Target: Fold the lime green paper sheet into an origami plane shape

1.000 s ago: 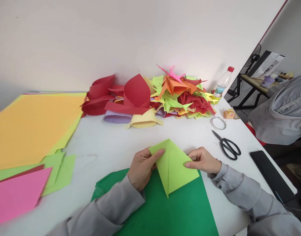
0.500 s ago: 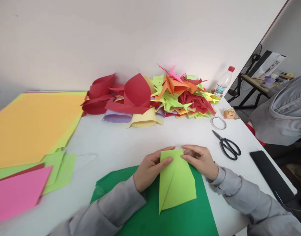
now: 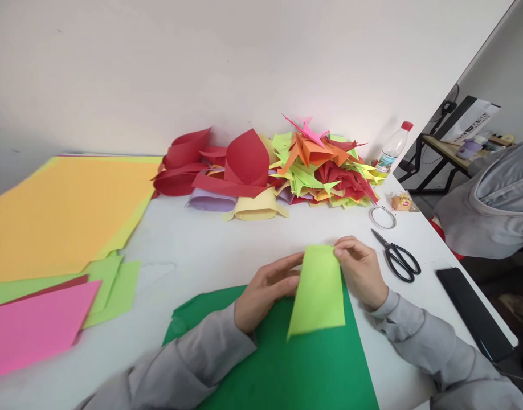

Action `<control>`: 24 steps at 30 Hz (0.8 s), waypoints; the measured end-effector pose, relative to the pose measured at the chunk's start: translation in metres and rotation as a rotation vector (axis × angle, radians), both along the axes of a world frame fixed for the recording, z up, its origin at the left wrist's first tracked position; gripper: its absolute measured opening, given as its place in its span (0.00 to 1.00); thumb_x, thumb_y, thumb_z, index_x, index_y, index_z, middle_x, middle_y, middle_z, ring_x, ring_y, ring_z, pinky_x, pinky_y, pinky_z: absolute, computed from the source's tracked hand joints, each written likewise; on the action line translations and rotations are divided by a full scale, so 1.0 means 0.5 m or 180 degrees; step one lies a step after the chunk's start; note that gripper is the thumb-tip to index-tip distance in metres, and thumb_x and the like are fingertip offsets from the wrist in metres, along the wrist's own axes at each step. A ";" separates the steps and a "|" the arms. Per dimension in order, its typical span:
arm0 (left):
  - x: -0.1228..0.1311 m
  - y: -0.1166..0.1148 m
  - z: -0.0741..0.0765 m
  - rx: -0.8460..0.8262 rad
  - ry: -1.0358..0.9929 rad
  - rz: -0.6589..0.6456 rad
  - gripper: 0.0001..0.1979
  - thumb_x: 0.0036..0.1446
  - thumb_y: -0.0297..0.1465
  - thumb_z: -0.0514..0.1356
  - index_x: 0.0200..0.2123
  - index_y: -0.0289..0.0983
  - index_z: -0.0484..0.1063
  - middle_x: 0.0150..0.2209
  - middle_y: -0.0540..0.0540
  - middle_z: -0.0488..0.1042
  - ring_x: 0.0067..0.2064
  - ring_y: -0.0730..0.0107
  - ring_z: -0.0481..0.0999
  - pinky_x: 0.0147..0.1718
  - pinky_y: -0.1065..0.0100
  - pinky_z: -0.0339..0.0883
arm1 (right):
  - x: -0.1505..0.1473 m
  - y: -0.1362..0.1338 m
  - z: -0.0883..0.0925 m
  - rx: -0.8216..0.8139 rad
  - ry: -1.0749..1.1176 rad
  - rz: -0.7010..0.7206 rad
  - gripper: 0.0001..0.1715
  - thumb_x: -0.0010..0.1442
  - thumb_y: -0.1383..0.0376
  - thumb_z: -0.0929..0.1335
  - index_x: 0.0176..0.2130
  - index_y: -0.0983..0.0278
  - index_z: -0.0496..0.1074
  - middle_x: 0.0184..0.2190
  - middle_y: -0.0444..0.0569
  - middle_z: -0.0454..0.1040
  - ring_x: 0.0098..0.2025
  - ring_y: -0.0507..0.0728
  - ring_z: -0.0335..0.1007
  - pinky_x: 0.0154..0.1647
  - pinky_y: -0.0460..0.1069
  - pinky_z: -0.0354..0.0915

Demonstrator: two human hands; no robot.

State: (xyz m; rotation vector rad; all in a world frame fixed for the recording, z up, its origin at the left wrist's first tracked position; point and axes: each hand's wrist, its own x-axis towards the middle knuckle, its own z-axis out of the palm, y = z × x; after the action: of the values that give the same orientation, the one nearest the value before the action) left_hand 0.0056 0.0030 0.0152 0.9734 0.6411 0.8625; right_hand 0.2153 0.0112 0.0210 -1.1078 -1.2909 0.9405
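Observation:
A folded lime-green paper [image 3: 319, 293] is held up over a dark green sheet [image 3: 287, 364] on the white table [image 3: 201, 245]. My left hand [image 3: 265, 293] grips its left edge, fingers partly behind it. My right hand [image 3: 360, 269] pinches its top right corner between thumb and fingers. The paper's plain face is toward me, narrower at the top, and it looks slightly blurred.
A heap of folded paper figures [image 3: 321, 168] and curled red sheets [image 3: 227, 168] lies at the back. Large orange sheets [image 3: 60, 210] and a pink sheet [image 3: 31, 327] cover the left. Scissors [image 3: 398, 261], a tape ring [image 3: 381, 217], a bottle [image 3: 393, 148] and a black phone [image 3: 473, 313] sit right.
The lime paper was lying as a kite shape with a centre crease; both hands lifted its top and turned it over, so its plain face now shows, shifted slightly right.

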 end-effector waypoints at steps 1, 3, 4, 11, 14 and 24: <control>0.000 0.001 -0.001 0.0037 -0.0044 0.0135 0.26 0.50 0.40 0.67 0.53 0.39 0.72 0.53 0.38 0.73 0.54 0.45 0.72 0.48 0.51 0.70 | 0.005 0.000 0.006 0.0163 -0.0047 -0.0358 0.07 0.56 0.61 0.71 0.32 0.63 0.72 0.31 0.45 0.71 0.34 0.52 0.68 0.35 0.48 0.66; 0.001 0.003 -0.002 0.0183 -0.0071 0.0424 0.23 0.50 0.39 0.67 0.50 0.40 0.74 0.55 0.39 0.72 0.58 0.45 0.67 0.52 0.50 0.66 | 0.014 -0.006 0.021 0.0675 -0.0242 -0.1107 0.05 0.61 0.63 0.67 0.36 0.63 0.70 0.33 0.46 0.72 0.36 0.53 0.69 0.39 0.49 0.67; 0.001 0.004 -0.002 0.0267 -0.0064 0.0528 0.22 0.50 0.39 0.66 0.49 0.40 0.75 0.55 0.40 0.71 0.59 0.46 0.66 0.55 0.49 0.64 | 0.018 -0.012 0.029 0.1085 -0.0329 -0.1391 0.03 0.63 0.65 0.65 0.38 0.62 0.68 0.36 0.47 0.73 0.40 0.54 0.70 0.41 0.50 0.67; -0.001 0.009 -0.020 0.0564 -0.0237 0.0290 0.29 0.49 0.47 0.65 0.53 0.41 0.71 0.58 0.38 0.68 0.60 0.44 0.65 0.56 0.47 0.64 | 0.016 -0.051 0.052 0.3414 -0.2800 0.0071 0.09 0.64 0.72 0.59 0.35 0.61 0.65 0.40 0.50 0.77 0.50 0.59 0.70 0.46 0.57 0.68; -0.002 0.003 -0.027 0.0945 0.0103 0.0260 0.39 0.41 0.45 0.71 0.57 0.41 0.67 0.60 0.38 0.65 0.60 0.46 0.64 0.58 0.51 0.62 | -0.005 -0.050 0.038 0.3590 -0.3484 0.0635 0.07 0.61 0.72 0.61 0.32 0.65 0.66 0.41 0.57 0.77 0.51 0.64 0.70 0.46 0.59 0.69; -0.001 0.012 -0.034 0.1047 0.1338 0.1117 0.24 0.58 0.42 0.57 0.53 0.35 0.68 0.52 0.40 0.74 0.53 0.55 0.73 0.54 0.56 0.68 | -0.018 -0.047 0.003 0.3399 -0.4069 0.1017 0.08 0.62 0.72 0.65 0.40 0.72 0.72 0.39 0.57 0.78 0.43 0.60 0.73 0.36 0.52 0.68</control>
State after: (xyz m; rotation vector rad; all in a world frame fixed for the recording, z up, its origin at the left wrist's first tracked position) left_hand 0.0051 0.0092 -0.0019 1.3837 1.0740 1.1051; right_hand 0.2063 -0.0123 0.0225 -0.5331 -2.5790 -0.4985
